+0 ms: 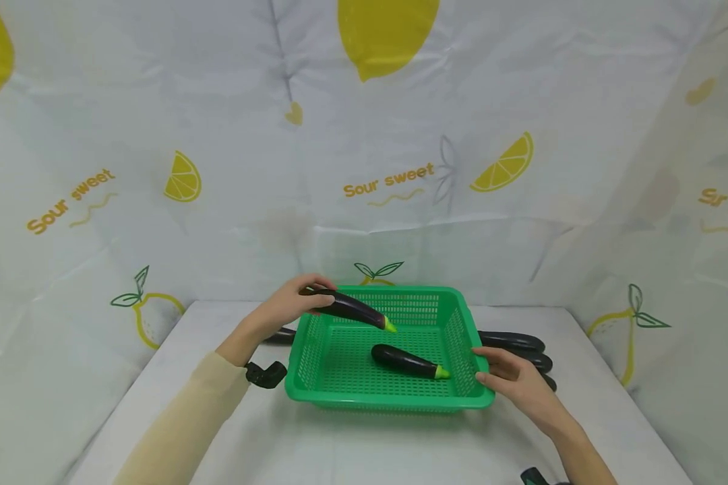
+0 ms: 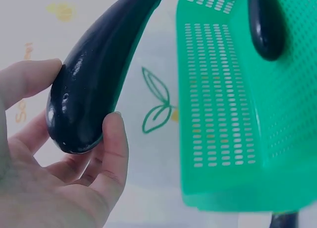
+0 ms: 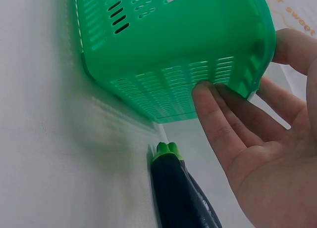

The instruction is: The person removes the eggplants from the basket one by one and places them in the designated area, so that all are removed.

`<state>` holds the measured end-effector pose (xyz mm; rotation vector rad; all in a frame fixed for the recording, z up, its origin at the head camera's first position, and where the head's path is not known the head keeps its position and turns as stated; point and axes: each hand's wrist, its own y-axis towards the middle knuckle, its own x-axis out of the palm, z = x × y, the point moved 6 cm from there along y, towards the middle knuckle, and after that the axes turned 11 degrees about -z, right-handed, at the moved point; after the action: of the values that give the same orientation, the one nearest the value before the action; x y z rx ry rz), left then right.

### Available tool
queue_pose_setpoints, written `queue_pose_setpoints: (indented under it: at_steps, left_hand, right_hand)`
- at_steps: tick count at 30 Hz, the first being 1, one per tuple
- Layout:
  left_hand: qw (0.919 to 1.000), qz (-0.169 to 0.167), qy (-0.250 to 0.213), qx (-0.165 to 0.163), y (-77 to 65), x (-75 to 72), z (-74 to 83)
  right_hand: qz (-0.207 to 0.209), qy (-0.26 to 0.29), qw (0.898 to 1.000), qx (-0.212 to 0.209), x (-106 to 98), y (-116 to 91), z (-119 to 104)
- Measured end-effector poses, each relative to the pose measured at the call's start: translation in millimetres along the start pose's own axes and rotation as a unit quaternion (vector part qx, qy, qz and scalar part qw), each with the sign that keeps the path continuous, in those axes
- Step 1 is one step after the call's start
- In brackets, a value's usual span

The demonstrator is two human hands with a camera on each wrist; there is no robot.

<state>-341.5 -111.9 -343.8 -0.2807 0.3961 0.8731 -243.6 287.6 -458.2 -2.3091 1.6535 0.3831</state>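
My left hand holds a dark purple eggplant by its rounded end, above the left part of a green plastic basket. Its bright green stem end points right and down over the basket's inside. In the left wrist view, the thumb and fingers wrap round the thick end of that eggplant. A second eggplant lies on the basket floor. At the basket's right side, my right hand grips the rim, thumb above and fingers against the slotted outer wall.
Several more eggplants lie on the white table just right of the basket. Another eggplant shows partly behind the basket's left side. A white sheet printed with lemons hangs behind and along the sides.
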Motion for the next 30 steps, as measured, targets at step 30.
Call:
queue_pose_setpoints:
  at_steps: [30]
  left_hand:
    - [0.9889,0.144,-0.039,-0.002,-84.3,-63.9,-65.5]
  right_hand:
    - [0.0,-0.011,1.0,-0.011,1.6,-1.0,-3.3]
